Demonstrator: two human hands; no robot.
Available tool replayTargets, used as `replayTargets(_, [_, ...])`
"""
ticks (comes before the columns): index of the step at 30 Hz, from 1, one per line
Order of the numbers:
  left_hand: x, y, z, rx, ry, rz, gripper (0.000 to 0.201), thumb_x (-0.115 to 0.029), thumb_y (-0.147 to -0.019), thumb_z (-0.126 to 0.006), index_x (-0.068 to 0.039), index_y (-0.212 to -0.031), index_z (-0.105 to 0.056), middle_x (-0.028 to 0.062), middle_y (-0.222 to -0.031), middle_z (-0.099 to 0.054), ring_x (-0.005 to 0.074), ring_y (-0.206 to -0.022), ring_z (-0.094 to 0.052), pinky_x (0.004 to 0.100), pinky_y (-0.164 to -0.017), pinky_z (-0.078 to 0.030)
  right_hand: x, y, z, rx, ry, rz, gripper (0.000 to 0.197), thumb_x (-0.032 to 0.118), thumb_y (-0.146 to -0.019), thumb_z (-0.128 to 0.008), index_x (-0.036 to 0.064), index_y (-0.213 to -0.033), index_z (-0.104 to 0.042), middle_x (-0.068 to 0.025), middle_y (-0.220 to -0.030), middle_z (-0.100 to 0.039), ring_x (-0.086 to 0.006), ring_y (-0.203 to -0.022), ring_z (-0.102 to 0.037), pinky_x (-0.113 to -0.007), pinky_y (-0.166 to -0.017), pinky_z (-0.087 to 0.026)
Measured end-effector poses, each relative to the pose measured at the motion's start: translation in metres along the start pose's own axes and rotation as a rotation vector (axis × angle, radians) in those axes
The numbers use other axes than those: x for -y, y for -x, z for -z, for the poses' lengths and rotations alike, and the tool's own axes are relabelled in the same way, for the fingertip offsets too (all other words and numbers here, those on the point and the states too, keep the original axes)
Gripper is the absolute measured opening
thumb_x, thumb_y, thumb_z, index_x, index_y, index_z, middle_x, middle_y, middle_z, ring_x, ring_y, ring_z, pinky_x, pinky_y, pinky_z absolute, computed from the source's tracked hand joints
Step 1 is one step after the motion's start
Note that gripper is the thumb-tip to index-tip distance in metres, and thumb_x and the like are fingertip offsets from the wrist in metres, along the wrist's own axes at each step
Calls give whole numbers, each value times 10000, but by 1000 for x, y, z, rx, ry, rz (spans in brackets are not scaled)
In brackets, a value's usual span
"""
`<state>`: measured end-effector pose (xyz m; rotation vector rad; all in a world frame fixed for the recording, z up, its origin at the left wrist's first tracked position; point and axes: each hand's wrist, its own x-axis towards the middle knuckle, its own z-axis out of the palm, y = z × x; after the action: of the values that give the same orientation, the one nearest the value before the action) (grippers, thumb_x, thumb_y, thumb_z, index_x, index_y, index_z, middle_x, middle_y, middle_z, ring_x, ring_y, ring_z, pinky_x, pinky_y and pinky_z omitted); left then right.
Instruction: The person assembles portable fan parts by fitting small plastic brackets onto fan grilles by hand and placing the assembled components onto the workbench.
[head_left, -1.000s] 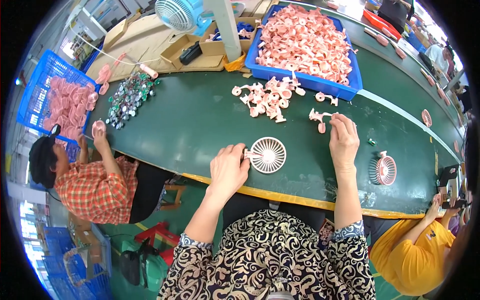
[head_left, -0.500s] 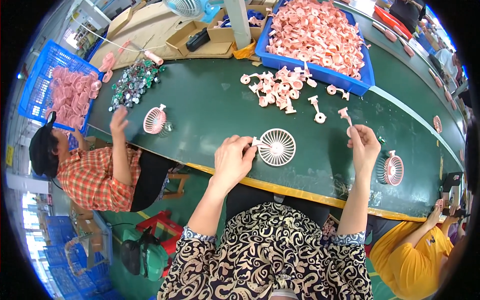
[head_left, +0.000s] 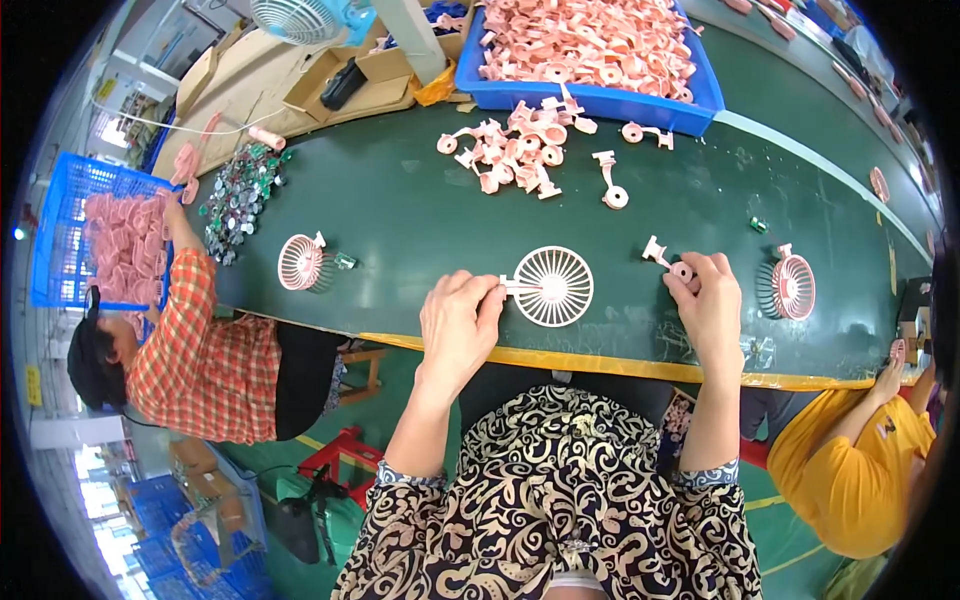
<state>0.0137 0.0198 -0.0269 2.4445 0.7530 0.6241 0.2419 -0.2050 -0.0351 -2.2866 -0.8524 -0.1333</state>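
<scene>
My left hand (head_left: pixel 462 315) pinches the short stem of a round pink fan grille (head_left: pixel 553 287), whose spoked face is turned up just above the green table. Between the thumb and fingers of my right hand (head_left: pixel 708 295) is a small pink plastic bracket (head_left: pixel 656 250) with a ring at one end and a flat foot at the other. The two parts are apart. Another pink fan grille (head_left: pixel 793 287) sits on the table to the right of my right hand, and a small green motor (head_left: pixel 759 225) lies behind it.
A blue bin (head_left: pixel 600 95) full of pink brackets stands at the back, with a loose bracket pile (head_left: pixel 520 150) before it. Left are a grille (head_left: pixel 301 262), a heap of small motors (head_left: pixel 243 195) and a blue basket (head_left: pixel 75 290). Co-workers sit on both sides.
My right hand has come lower and slightly left with the bracket, now tilted. The left co-worker's arm has reached toward the blue basket. The view has shifted a little.
</scene>
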Motion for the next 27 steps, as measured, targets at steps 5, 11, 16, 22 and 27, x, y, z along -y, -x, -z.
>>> replayTargets(5, [-6, 3, -3, -3, -27, -108, 92, -123, -924, -730, -35, -934, -755, 95, -788, -654, 297, -788, -625, 422, -725, -485, 51, 15, 0, 71, -139, 96, 302, 118, -795, -852, 21, -1059, -742, -102, -902, -658, -182, -583, -595, -325, -562, -506])
replayTargets(11, [-10, 4, -5, 50, 88, -50, 80, -95, -930, -713, -22, -938, -745, 114, -786, -672, 301, -757, -636, 409, -737, -488, 87, 25, -31, 123, -260, 372, 243, 118, -828, -839, 26, -1012, -710, -110, -967, -669, -303, -710, -692, -394, -616, -572])
replayTargets(16, [-6, 6, -11, 61, 172, -16, 92, -92, -951, -695, -4, -943, -721, 137, -776, -686, 319, -750, -673, 411, -701, -501, 85, 24, -41, 206, -126, 414, 212, 135, -845, -810, 40, -997, -697, -96, -963, -636, -301, -801, -696, -407, -684, -578])
replayTargets(22, [-4, 7, -11, 68, 137, -54, 157, -147, -992, -666, -17, -925, -724, 138, -768, -698, 333, -696, -680, 434, -653, -509, 91, 23, -49, 287, 54, 417, 154, 157, -874, -772, 49, -966, -712, -99, -939, -614, -298, -824, -696, -409, -696, -577])
replayTargets(27, [-18, -2, -13, 132, 94, 76, 331, -289, -1012, -668, 10, -1154, -674, 141, -777, -722, 333, -723, -715, 443, -687, -531, 95, 15, -47, 370, 174, 428, 105, 144, -876, -742, 43, -895, -720, -121, -905, -611, -308, -834, -704, -417, -686, -578])
